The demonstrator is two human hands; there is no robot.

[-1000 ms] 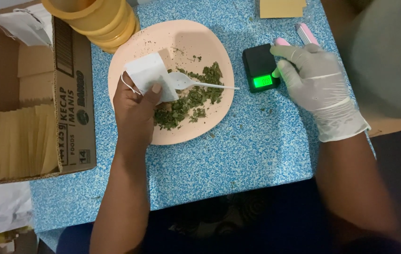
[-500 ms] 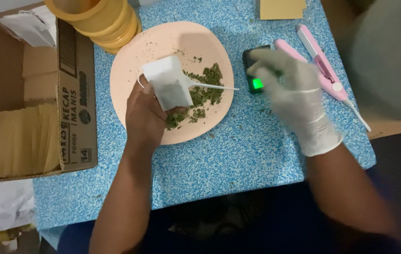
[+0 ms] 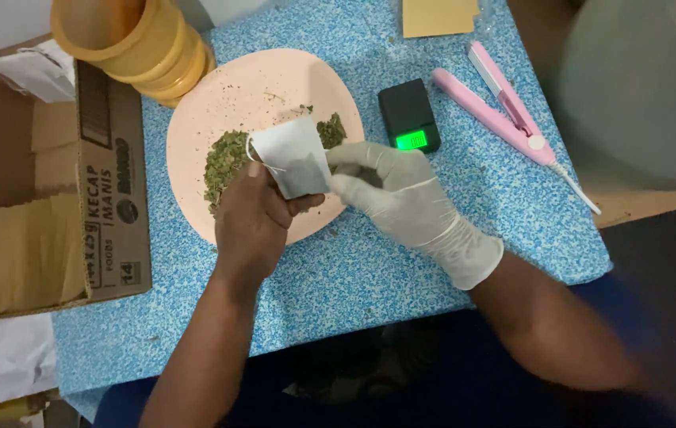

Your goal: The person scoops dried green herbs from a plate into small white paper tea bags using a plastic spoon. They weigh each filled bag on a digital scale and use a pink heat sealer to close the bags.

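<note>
A small table (image 3: 369, 285) with a blue-and-white speckled top. Resting on it: a round pale-pink plate (image 3: 227, 87) near centre; a stack of yellow plastic bowls (image 3: 128, 43) at eleven o'clock of the plate; a small black pocket scale (image 3: 407, 115) with a lit green display at three o'clock; a pink hair straightener (image 3: 500, 103) beyond the scale; a tan card (image 3: 439, 14) at the far edge.

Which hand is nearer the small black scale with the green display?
Right. The gloved right hand sits just below the scale; the bare left hand is farther left over the pink plate, holding the white filter bag.
</note>
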